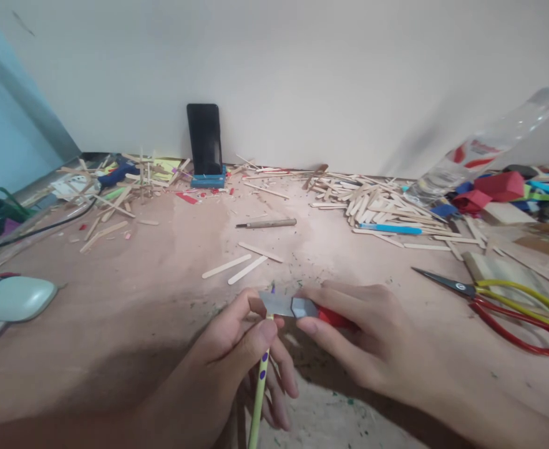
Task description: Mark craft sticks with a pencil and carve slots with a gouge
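Pencil (258, 399), yellow-green with purple dots, is held above the table (176, 249), toward its near edge, clamped between the thumb and fingers of the left hand (237, 343). The right hand (368, 324) is closed on a red-handled knife (305, 307), its blade lying across the pencil below the purple tip. I see a phone (204, 140) propped at the table's back edge.
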{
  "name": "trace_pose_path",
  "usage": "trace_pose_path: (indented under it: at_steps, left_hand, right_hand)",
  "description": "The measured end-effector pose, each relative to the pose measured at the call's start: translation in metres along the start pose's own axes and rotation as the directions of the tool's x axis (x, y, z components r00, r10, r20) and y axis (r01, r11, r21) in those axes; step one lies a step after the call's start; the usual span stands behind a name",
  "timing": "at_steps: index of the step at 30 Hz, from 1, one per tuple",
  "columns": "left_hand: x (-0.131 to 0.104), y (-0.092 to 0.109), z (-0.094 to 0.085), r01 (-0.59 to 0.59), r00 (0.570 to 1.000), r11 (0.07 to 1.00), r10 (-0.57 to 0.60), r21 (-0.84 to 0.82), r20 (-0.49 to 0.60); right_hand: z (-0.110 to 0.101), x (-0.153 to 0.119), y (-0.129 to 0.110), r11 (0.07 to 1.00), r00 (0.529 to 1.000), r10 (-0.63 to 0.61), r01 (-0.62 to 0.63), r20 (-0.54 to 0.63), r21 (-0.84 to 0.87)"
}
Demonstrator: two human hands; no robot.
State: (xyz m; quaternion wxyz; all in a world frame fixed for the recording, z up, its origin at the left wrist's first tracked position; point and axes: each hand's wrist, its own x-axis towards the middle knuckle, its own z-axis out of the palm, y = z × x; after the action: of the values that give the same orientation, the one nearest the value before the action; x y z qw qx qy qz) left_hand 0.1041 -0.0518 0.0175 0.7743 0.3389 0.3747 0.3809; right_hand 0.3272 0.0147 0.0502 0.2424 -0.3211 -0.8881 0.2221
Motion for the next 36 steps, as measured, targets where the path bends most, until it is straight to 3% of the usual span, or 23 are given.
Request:
trace_pose_path:
  at_steps: [9,13,28,33,36]
  left_hand:
    - [0.001,-0.003,-0.002,-0.022,0.999,0.999,0.021,0.03,0.029]
    - [-0.001,-0.002,-0.002,-0.025,1.0,0.995,0.024,0.101,0.008]
    - [-0.005,0.0,0.001,0.005,1.0,0.992,-0.006,0.123,0.008]
    - [-0.004,-0.004,0.001,0.049,0.994,0.993,-0.059,0.104,0.09]
    - [-0.002,-0.001,0.001,0.025,0.999,0.995,-0.027,0.092,0.022]
  right_hand:
    - [0.003,-0.001,0.0,1.0,0.999,0.017,-0.017,0.052,-0.002]
    - [0.002,-0.001,0.0,1.0,0.999,0.013,-0.014,0.043,0.012]
    - [0.001,0.0,-0.003,0.997,0.997,0.071,-0.07,0.01,-0.037]
    - [-0.005,0.007,0.003,0.972,0.957,0.228,-0.234,-0.179,-0.011]
    - [-0.01,0.01,0.005,0.962,0.935,0.263,-0.272,-0.236,-0.005]
